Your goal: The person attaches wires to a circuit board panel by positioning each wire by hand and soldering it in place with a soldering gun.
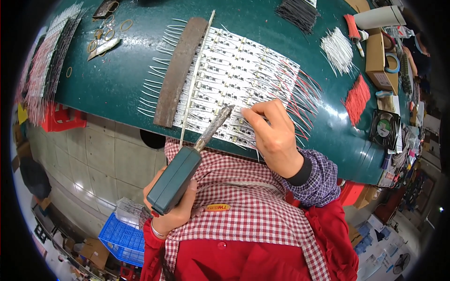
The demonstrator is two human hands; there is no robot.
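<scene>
My left hand (179,208) is closed round the dark green handle of a soldering iron (174,180). The iron's tip points up and right, over a white panel of small circuit boards (225,63). Close by the tip, my right hand (276,133) has thumb and forefinger pinched together above the panel; whatever is between them is too small to make out. Red and white wires (300,100) stick out from the panel's right side, and white wires from its left. Across the left part lie a rusty metal bar (180,72) and a thin pale strip (198,70).
Loose bundles of black wires (296,15), white wires (337,50) and red wires (357,100) lie farther right on the green table (117,93). A cardboard box (378,61) and a fan (384,129) stand at the right edge. Wired panels (51,56) are stacked far left, near rubber bands (109,35).
</scene>
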